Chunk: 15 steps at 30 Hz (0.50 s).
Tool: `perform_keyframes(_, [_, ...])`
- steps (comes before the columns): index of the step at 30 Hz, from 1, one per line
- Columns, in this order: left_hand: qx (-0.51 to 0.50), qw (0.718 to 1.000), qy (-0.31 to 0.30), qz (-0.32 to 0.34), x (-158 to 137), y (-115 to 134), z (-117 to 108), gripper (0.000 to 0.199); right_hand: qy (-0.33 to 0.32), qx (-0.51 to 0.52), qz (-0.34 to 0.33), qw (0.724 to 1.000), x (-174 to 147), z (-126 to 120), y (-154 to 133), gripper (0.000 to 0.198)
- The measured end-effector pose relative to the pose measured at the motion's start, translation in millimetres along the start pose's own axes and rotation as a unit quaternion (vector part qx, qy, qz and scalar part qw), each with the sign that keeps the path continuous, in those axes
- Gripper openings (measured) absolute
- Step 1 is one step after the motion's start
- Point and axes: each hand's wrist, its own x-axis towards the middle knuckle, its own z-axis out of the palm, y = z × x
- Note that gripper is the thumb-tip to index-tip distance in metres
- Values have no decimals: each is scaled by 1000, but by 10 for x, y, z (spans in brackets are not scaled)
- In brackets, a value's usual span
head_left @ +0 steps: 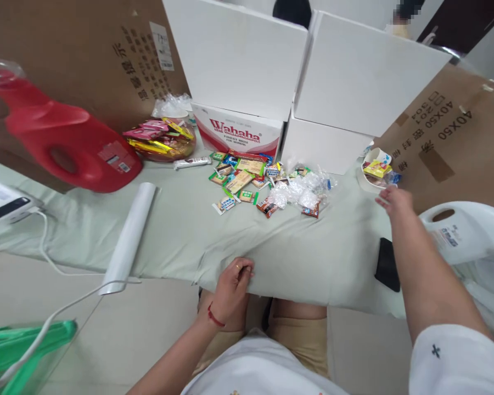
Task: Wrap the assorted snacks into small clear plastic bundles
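Note:
My left hand (235, 277) rests at the front edge of the cloth-covered table (181, 236), its fingers curled, with nothing visible in it. A ring and a red bracelet show on that hand and wrist. Out to the right, my right hand (396, 202) is just in front of a white paper bowl (372, 185) holding snack packets and a yellow wrapper (377, 168). Its fingers are slightly apart, and I see nothing held; whether they touch the bowl is unclear. Mid-table lies a pile of small wrapped snacks (247, 178) beside crumpled clear plastic wrappers (298, 189).
A basket of snacks (162, 142), a red jug (72, 140) and a white roll (129, 238) stand or lie to the left. White panels (247, 55) and a Wahaha box (239, 131) line the back. At right are a black phone-like item (387, 264) and a white jug (465, 230).

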Motion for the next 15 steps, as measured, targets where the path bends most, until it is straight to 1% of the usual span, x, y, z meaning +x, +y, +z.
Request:
perform_keyframes(2, [-3,1000,-2,25,-17,-31,-9,21,-41,-19,-28,999,-322,183,347,9])
perform_keyframes(4, [-14,999,-15,42,-18,-59,-28,30,-86,-35,-65,994,-655,406,631,9])
perform_keyframes(6, [-13,998,-30,58,-10,-72,-48,34,-132,-46,-101,985,-911,660,731,14])
perform_keyframes(8, [1,997,-35,73,-4,-65,-61,34,-170,-85,-177,966,-1054,951,619,18])
perform_keyframes(10, [15,996,-29,88,-9,-45,-57,33,-187,-161,-269,931,-1113,1288,364,23])
perform_keyframes(11, [20,995,-23,95,-17,-35,-48,33,-187,-205,-298,913,-1131,1470,218,26])
perform_keyframes(12, [24,994,-17,101,-27,-27,-36,34,-185,-241,-304,903,-1150,1657,79,29])
perform_keyframes(13, [27,994,-11,107,-38,-20,-21,36,-186,-265,-293,900,-1174,1841,-43,34])
perform_keyframes(15, [34,992,-2,118,-63,-16,10,37,-190,-283,-262,903,-1238,2168,-216,44])
